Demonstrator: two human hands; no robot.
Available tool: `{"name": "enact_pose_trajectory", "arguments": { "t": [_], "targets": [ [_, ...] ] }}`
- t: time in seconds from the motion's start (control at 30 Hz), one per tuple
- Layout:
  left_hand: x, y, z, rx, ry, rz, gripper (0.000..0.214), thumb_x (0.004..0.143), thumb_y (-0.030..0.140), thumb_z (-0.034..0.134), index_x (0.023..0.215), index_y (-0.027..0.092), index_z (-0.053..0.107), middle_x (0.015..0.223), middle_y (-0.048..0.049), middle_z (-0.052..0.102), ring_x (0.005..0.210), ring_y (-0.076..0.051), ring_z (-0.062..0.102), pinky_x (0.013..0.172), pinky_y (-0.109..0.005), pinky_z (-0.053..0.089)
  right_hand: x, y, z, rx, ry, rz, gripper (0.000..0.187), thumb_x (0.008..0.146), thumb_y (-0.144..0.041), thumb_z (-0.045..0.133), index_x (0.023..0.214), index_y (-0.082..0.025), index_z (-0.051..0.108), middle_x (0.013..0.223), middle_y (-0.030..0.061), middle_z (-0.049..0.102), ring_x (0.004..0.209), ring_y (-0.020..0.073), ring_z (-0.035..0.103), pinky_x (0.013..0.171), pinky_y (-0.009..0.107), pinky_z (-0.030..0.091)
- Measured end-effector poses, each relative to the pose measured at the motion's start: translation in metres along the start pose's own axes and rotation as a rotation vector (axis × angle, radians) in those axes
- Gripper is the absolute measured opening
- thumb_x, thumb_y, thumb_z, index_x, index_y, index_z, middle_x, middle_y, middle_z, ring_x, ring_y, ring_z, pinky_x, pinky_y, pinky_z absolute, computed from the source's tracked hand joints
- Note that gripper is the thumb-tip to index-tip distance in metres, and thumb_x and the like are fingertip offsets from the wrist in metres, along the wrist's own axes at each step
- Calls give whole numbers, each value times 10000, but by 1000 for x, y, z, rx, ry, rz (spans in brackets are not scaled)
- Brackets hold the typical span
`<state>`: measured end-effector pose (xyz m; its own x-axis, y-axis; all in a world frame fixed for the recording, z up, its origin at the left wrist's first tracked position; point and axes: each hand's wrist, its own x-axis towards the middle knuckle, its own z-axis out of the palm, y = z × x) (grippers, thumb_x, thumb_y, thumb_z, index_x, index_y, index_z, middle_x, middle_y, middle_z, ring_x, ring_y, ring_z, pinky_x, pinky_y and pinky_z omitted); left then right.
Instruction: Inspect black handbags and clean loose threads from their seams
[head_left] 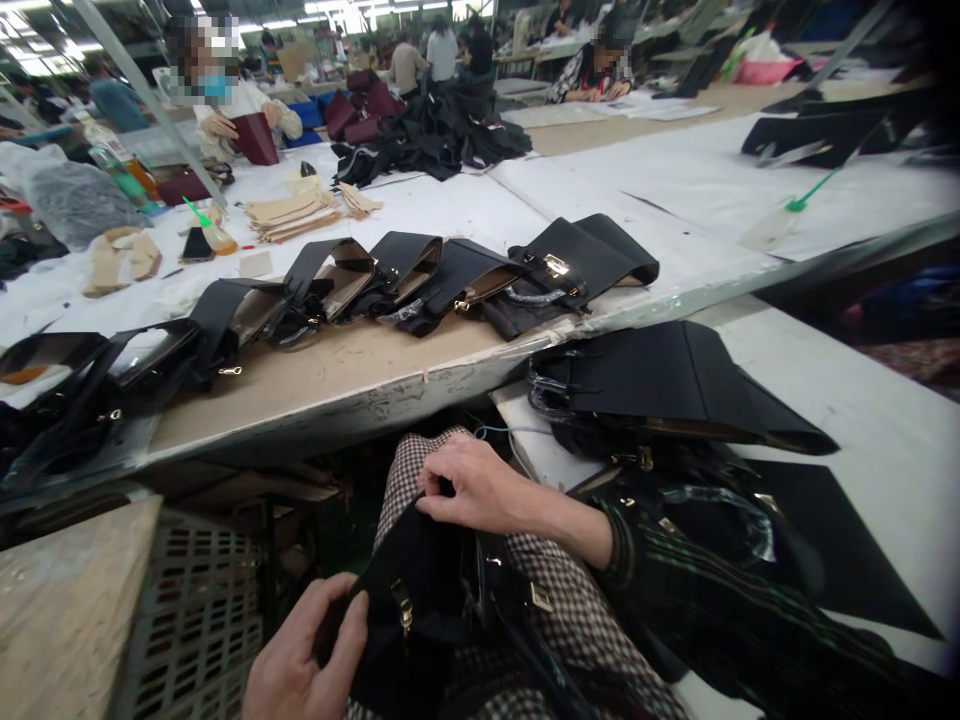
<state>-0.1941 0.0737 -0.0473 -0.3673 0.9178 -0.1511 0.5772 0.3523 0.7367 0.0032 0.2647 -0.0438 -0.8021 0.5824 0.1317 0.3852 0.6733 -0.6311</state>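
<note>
A black handbag [420, 600] with gold-coloured metal fittings lies across my lap on checked cloth. My left hand [311, 645] pinches its edge at the lower left, thumb on the near side. Higher up, my right hand [472, 485] grips the bag's upper edge between thumb and curled fingers. A gold zip pull [406, 608] hangs on the dark fabric between the two hands. Part of the bag is hidden by my right forearm and sleeve.
Several black handbags [337, 275] stand in a row along the worktable [360, 390]. More black bags [660, 385] lie on a white surface at right. A plastic crate [199, 590] stands at lower left. Across the table, a masked person [225, 110] holds a maroon piece.
</note>
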Motion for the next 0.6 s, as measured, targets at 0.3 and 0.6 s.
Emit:
{"name": "enact_pose_trajectory", "arguments": {
  "t": [0.3,0.6],
  "targets": [
    [28,35,16,565,-58,275,310,953,427,449,1128,286,663,951,-24,711,805,-210,709,628,-246,516,2,-5,3,-41,0,-12,162,823,-308,659,722,-190,614,720,-12,674,721,149,569,775,301,355],
    [36,32,14,262,-164,256,288,944,401,483,1037,254,713,855,-18,681,767,-172,667,706,-215,477,-1,-1,-3,-27,-50,-6,159,828,-335,670,752,-196,649,743,-11,679,744,154,545,722,286,332]
  ]
}}
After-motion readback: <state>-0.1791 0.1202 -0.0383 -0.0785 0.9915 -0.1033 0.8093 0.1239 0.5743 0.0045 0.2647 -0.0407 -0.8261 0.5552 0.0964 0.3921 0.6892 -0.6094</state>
